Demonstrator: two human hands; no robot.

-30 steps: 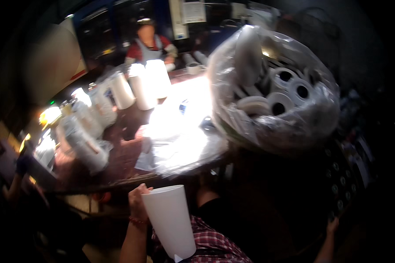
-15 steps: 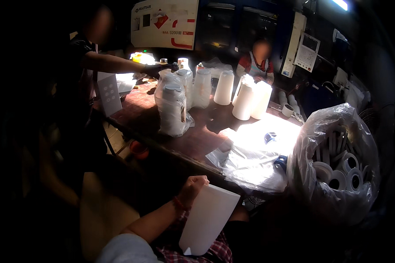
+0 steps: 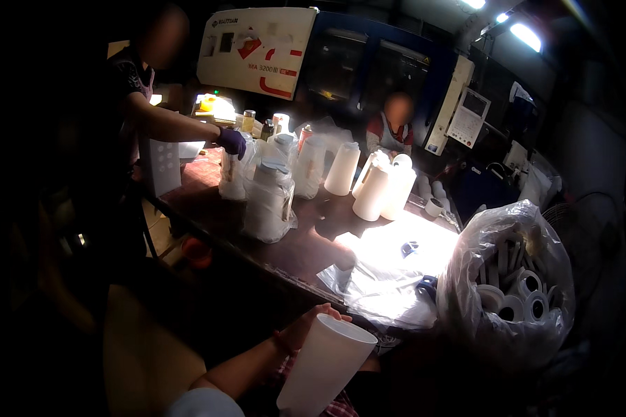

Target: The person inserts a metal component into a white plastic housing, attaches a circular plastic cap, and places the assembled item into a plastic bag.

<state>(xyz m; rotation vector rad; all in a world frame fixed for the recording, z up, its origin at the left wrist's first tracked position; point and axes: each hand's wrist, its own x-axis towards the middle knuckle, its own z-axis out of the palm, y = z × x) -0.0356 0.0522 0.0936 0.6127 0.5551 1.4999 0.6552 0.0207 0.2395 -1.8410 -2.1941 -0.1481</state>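
Left hand (image 3: 307, 325) behind white cup (image 3: 325, 364)

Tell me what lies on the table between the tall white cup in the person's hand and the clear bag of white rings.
In the head view, crumpled clear plastic sheeting covers the table edge between the tall white plastic cup and the clear plastic bag of white rings.

Open tabletop ahead, crowded at both ends

A bare strip of table (image 3: 306, 243) lies past my left hand (image 3: 306, 326); wrapped cup stacks (image 3: 268, 201) block left, the bulging bag of rings (image 3: 511, 285) blocks right.
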